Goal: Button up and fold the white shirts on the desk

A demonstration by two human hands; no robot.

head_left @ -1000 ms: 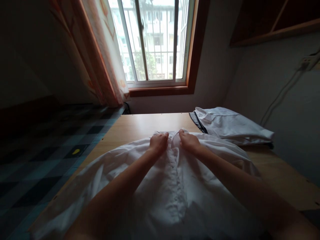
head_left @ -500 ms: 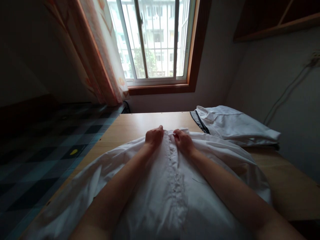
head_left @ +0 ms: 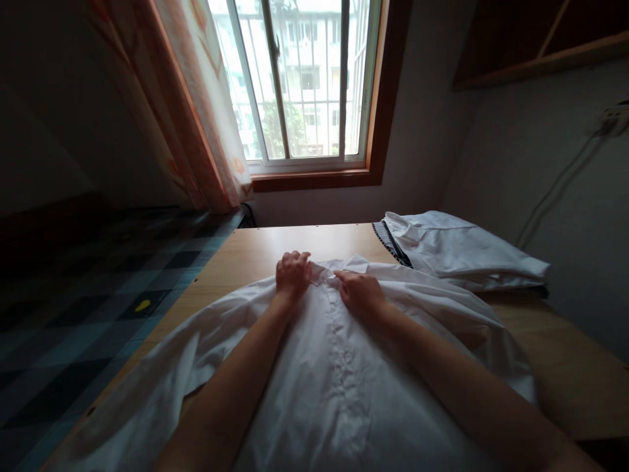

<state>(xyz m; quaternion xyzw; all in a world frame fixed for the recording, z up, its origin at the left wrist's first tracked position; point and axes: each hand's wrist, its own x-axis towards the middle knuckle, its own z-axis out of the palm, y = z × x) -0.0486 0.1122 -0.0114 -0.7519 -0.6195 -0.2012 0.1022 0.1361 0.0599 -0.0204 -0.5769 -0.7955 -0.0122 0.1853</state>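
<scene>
A white shirt lies spread front up, its collar at the far end and its buttoned front running toward me. My left hand is closed on the left side of the collar, fingers curled over its edge. At the collar's right side, my right hand has its fingers drawn together on the cloth, the index fingertip near the neck opening. Its other fingertips are hidden beneath the hand. Both sleeves fan out to the sides under my forearms.
The shirt rests on a wooden tabletop. A folded white garment with a dark striped edge sits at the back right. On the left is a bed with a checked cover. A window with an orange curtain stands beyond.
My left hand has shifted slightly left, its fingers now over the collar's left side. My right hand has come slightly nearer and left. The collar lies flatter and more spread.
</scene>
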